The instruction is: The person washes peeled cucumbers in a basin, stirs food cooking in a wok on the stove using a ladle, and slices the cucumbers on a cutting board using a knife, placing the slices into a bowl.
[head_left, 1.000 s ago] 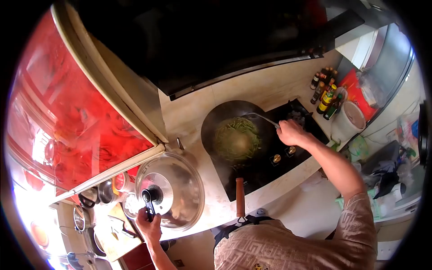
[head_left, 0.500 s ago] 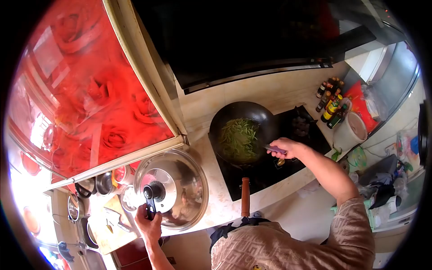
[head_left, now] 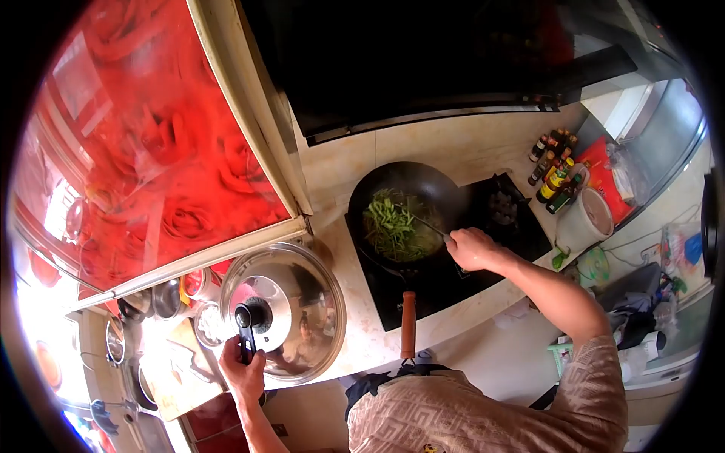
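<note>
My right hand (head_left: 473,249) is closed around the handle of a spatula (head_left: 430,226), whose shaft reaches into a dark wok (head_left: 438,181). Green vegetable strips (head_left: 389,215) are heaped in the wok, hiding the spatula's blade. A wooden wok handle (head_left: 408,325) points toward my body, with neither hand on it. At the left, my left hand (head_left: 242,366) grips the black handle of a large round wok lid (head_left: 317,309). The lid is held over the counter beside the stove.
A black cooktop (head_left: 393,302) lies under the wok, with a second burner (head_left: 502,208) to its right. Sauce bottles (head_left: 555,177) and a white bucket (head_left: 585,219) stand at the back right. Left are a cutting board (head_left: 181,377) and a red cabinet (head_left: 166,166). A black hood (head_left: 423,68) hangs above.
My right hand has shifted slightly left, and the vegetables are now heaped up at the wok's left side. My left hand and the lid have barely moved.
</note>
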Tool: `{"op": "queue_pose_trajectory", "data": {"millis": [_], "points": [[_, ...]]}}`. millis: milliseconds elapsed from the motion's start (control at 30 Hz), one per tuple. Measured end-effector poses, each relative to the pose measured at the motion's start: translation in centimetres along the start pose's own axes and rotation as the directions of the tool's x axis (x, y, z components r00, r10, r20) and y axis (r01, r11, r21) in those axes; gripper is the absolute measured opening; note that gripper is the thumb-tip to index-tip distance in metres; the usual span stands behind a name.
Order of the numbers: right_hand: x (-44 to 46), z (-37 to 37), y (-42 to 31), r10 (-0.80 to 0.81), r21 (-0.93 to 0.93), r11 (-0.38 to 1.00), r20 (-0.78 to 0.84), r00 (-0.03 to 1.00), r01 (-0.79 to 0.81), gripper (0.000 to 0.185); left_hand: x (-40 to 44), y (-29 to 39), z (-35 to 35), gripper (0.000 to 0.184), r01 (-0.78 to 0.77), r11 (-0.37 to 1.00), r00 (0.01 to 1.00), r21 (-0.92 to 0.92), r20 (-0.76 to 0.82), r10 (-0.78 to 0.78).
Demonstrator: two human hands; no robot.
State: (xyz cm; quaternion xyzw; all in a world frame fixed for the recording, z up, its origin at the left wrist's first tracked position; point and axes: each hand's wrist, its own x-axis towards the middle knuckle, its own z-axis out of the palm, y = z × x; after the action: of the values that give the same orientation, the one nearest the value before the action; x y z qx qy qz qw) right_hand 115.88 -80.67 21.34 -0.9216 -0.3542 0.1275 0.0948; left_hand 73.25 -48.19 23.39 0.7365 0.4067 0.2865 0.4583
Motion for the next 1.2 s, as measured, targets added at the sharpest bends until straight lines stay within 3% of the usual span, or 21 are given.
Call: {"op": "queue_pose_trajectory", "data": {"millis": [67, 200, 333, 567, 733, 800, 1000, 1200], "points": [[-2.8, -3.2, -3.7, 0.037, -0.077, 0.996, 0.034, 0.999, -0.035, 0.034, 0.2, -0.1, 0.0, 0.030, -0.002, 1.000, 1.000, 0.006, 0.005, 0.002], [-6.6, -4.6, -5.6, -0.053, -0.242, 0.968, 0.042, 0.998, 0.061, 0.030, 0.3, 0.4, 0.3, 0.030, 0.003, 1.000, 1.000, -0.020, 0.016, -0.003], [-10.1, -6.7, -6.6, -0.083, -0.327, 0.941, 0.033, 0.996, 0.089, 0.043, 0.5, 0.0, 0.1, 0.033, 0.023, 0.999, 0.999, -0.033, 0.026, -0.022], [-12.6, -9.8, -9.1, 0.039, -0.299, 0.954, 0.169, 0.985, 0.014, 0.041, 0.9, 0.4, 0.4, 0.033, 0.034, 0.999, 0.999, -0.023, 0.039, -0.033], [-9.9, -4.2, -6.9, 0.019, -0.301, 0.953, 0.115, 0.993, 0.017, 0.041, 0.9, 0.7, 0.6, 0.032, 0.007, 1.000, 0.998, -0.011, 0.068, -0.006], [-9.8, -4.0, -7.1, -0.003, -0.319, 0.948, 0.032, 0.999, 0.013, 0.044, 0.9, 0.9, 0.6, 0.032, 0.012, 1.000, 0.997, 0.004, 0.076, -0.013], [-10.8, -3.1, -8.8, -0.102, -0.506, 0.856, 0.043, 0.994, 0.110, 0.052, 0.6, 0.8, 1.0, 0.031, 0.018, 1.000, 0.996, -0.025, 0.091, -0.015], [-8.8, -4.2, -6.3, -0.112, -0.472, 0.880, -0.098, 0.989, 0.053, 0.049, -0.2, 1.5, 1.0, 0.030, 0.021, 1.000, 0.995, -0.016, 0.096, -0.020]]}}
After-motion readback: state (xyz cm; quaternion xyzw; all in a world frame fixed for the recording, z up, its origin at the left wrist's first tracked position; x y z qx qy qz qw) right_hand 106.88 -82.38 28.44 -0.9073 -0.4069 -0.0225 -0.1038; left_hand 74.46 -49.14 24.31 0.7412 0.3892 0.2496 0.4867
